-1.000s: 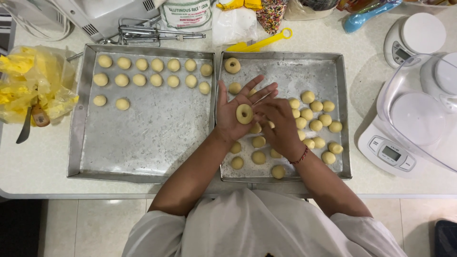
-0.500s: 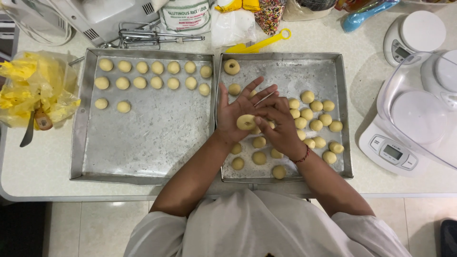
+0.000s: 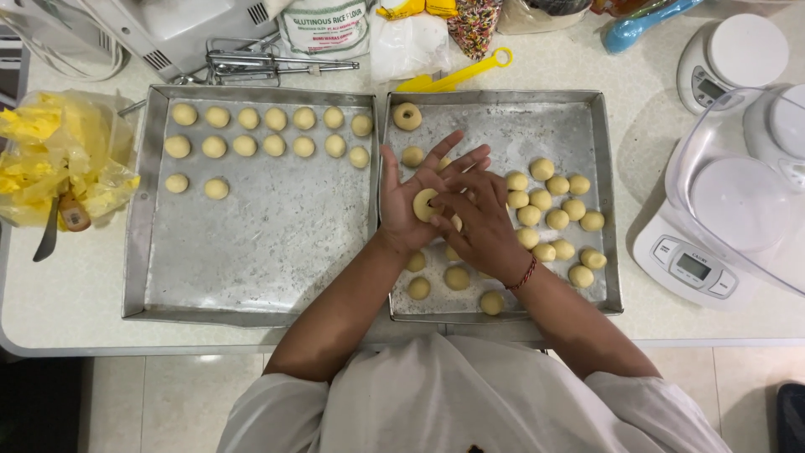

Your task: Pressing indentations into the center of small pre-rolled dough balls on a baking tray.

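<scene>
My left hand [image 3: 409, 195] lies palm up over the right metal tray [image 3: 490, 110], fingers spread, with a flattened round of pale dough [image 3: 424, 204] resting on the palm. My right hand [image 3: 480, 225], a red cord at its wrist, covers the dough's right side and presses a finger into it. Several dough balls [image 3: 553, 210] lie loose on the right tray around and under my hands. One ring-shaped piece [image 3: 407, 116] sits at that tray's top left corner. The left tray [image 3: 268, 252] holds rows of dough balls [image 3: 260, 132] along its far side.
A yellow plastic bag [image 3: 59, 155] and a knife lie left of the trays. Behind the trays stand a flour bag [image 3: 325, 25], mixer beaters [image 3: 268, 63], a yellow tool [image 3: 457, 75] and a sprinkles packet. Two kitchen scales [image 3: 725, 50] and a white lidded appliance [image 3: 738, 210] stand at the right.
My right hand has shifted further over the dough on my left palm and now presses into it. Both hands stay over the right tray.
</scene>
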